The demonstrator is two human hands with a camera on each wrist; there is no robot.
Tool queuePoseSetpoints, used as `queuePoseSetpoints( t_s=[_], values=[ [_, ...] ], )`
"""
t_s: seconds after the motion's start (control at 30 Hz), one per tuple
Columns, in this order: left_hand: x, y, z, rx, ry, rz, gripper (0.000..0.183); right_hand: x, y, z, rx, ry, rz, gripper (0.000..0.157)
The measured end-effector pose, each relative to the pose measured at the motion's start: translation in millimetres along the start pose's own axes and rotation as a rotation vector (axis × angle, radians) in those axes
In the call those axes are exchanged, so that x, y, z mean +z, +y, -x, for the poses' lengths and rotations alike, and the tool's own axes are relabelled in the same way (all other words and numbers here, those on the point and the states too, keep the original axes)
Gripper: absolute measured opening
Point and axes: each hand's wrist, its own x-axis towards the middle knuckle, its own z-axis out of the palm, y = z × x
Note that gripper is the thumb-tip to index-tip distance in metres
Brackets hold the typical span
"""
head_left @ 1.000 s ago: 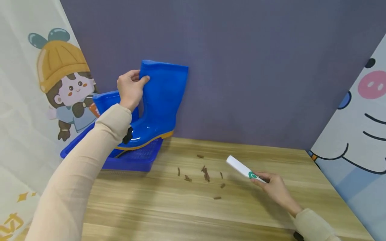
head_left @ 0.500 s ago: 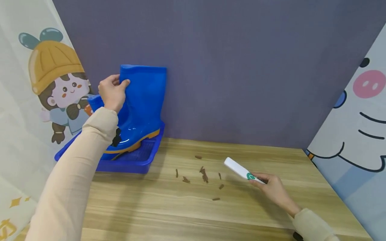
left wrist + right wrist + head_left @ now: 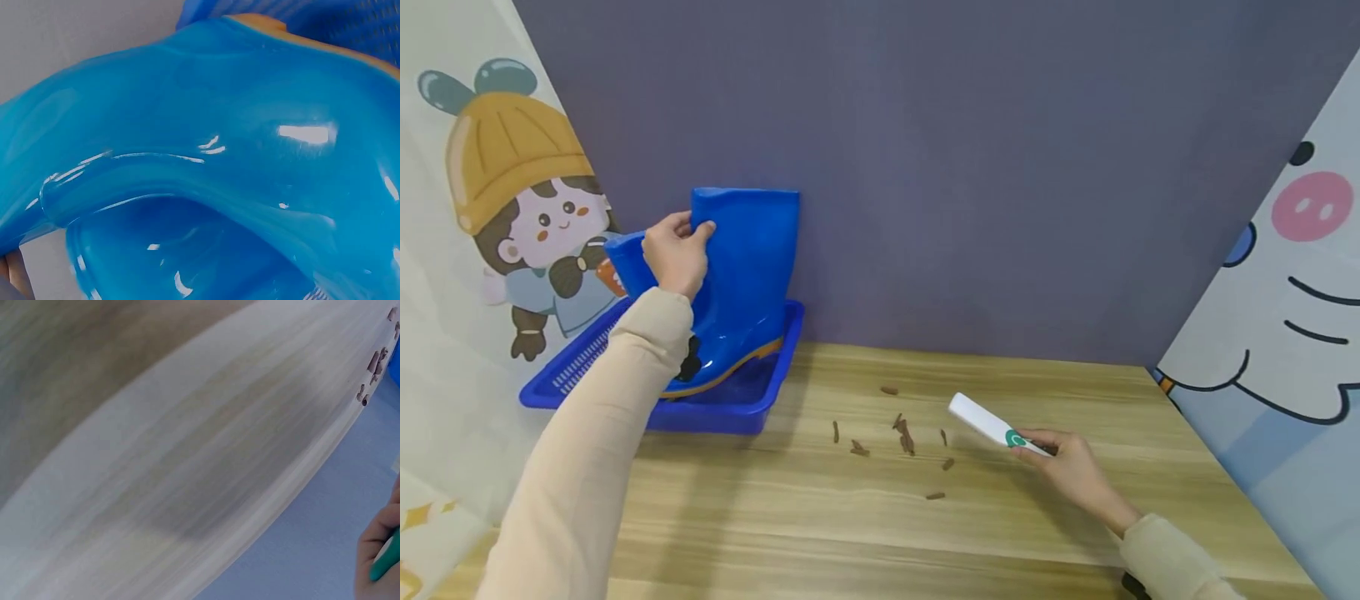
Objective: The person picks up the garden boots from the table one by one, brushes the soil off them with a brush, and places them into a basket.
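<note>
My left hand (image 3: 676,254) pinches the back edge of a blue rain boot (image 3: 748,250) near its top, thumb on the outside. The boot is upright, its yellow-edged sole low within the purple-blue basket (image 3: 715,421), toe pointing front left. A second blue rain boot (image 3: 628,262) is behind my hand, partly hidden; in the left wrist view this other boot (image 3: 156,250) shows below the held one. My right hand (image 3: 1075,471) grips a long, flat white tool (image 3: 981,419) with a green patch by the fingers, raised over the table. Only its green-and-white end (image 3: 387,556) shows in the right wrist view.
Several small brown pieces (image 3: 906,437) lie scattered on the wooden table (image 3: 820,533) between basket and right hand. A grey-purple wall (image 3: 962,183) rises behind the table. Printed cartoon cloths hang at left and right.
My left hand has moved the rain boot left and down into the basket. The right hand holds the white tool nearly still as the view shifts slightly.
</note>
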Motion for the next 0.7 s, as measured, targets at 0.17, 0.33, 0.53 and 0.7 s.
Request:
queuePoseSetpoints(
  t_s=[0.17,0.33,0.53,0.7],
  values=[
    [5.9,-22.4,4.7,-0.017,0.008,0.031,0.051,1.8,0,2,0.005,-0.007,-0.009,0.033],
    [5.0,-49.8,15.6,0.002,-0.061,0.018,0.055,4.0,-1,4,0.008,-0.018,0.0,0.034],
    [-2.0,-61.9,18.5,0.116,-0.159,0.047,0.06,9.0,-3,3,0.017,-0.029,-0.018,0.034],
    [-6.2,-66.3,21.9,0.103,-0.231,0.05,0.064,10.4,-3,3,-0.005,-0.025,-0.012,0.033]
  ],
)
